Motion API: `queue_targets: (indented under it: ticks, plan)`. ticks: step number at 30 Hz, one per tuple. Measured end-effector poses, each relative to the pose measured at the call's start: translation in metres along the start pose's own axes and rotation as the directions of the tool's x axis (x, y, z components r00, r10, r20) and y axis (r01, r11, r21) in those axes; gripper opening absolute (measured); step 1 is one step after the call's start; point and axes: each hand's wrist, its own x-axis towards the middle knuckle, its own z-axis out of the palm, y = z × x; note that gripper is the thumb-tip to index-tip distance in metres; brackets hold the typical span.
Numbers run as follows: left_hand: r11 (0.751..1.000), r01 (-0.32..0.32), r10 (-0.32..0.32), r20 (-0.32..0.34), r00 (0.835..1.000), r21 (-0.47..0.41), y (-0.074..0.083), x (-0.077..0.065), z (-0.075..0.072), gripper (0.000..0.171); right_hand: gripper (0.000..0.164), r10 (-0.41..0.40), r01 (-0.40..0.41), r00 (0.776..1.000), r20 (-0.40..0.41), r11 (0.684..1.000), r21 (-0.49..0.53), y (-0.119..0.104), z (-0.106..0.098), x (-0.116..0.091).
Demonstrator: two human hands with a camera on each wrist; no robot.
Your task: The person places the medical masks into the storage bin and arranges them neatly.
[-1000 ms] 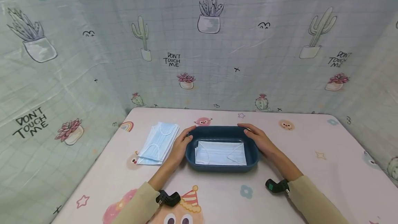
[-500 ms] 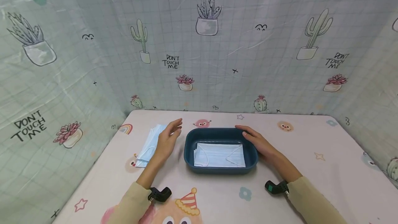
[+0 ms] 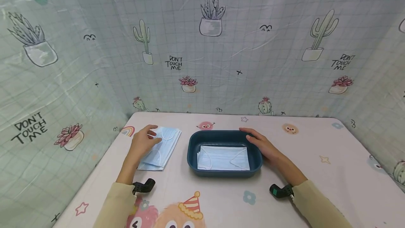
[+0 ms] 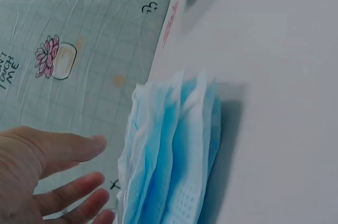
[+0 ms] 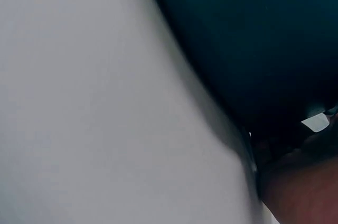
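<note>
My left hand (image 3: 141, 145) hovers over the left edge of a small pile of light-blue disposable face masks (image 3: 168, 149), thumb and fingers apart, holding nothing. The left wrist view has the layered masks (image 4: 177, 150) close beside the spread thumb and fingers (image 4: 79, 147). A dark teal plastic box (image 3: 218, 174) stands right of the pile, with more masks (image 3: 223, 157) lying flat inside it. At the box's right end, my right hand (image 3: 265, 147) grips the rim, thumb at the inner edge and fingers round the back corner. Dark wall of the box (image 5: 253, 39) fills much of the right wrist view.
Under everything is a pale pink table cover (image 3: 303, 200) with cartoon prints. A grey-green curtain (image 3: 240, 48) with cactus drawings encloses the back and sides. Each wrist carries a small black camera; the left camera (image 3: 145, 185) sits near the cuff.
My left hand has left the box's left end and moved left, over to the mask pile. The right hand has stayed at the box, and the masks have not moved.
</note>
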Motion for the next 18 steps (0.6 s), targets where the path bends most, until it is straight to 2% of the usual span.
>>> queue_targets:
  ticks: [4,9,12,18]
  plan:
    - [0.997,0.072,-0.073,0.053,0.996,0.016,-0.007,-0.001,-0.009,0.061,0.050,-0.002,0.002,1.000,-0.001,1.000,-0.018,0.000,0.000,0.000]
    - [0.988,0.150,-0.151,0.142,0.978,0.019,-0.013,0.000,-0.010,0.069,0.051,-0.016,0.016,1.000,-0.001,1.000,-0.012,0.001,-0.001,-0.001]
    - [0.987,0.157,-0.158,0.161,0.974,0.018,-0.015,0.001,-0.009,0.069,0.052,-0.034,0.034,0.999,0.005,0.999,-0.025,0.002,-0.001,-0.001]
    - [0.987,0.160,-0.161,0.144,0.977,0.014,-0.018,0.000,-0.010,0.066,0.052,-0.035,0.035,0.999,0.004,0.999,-0.034,0.000,-0.001,-0.001]
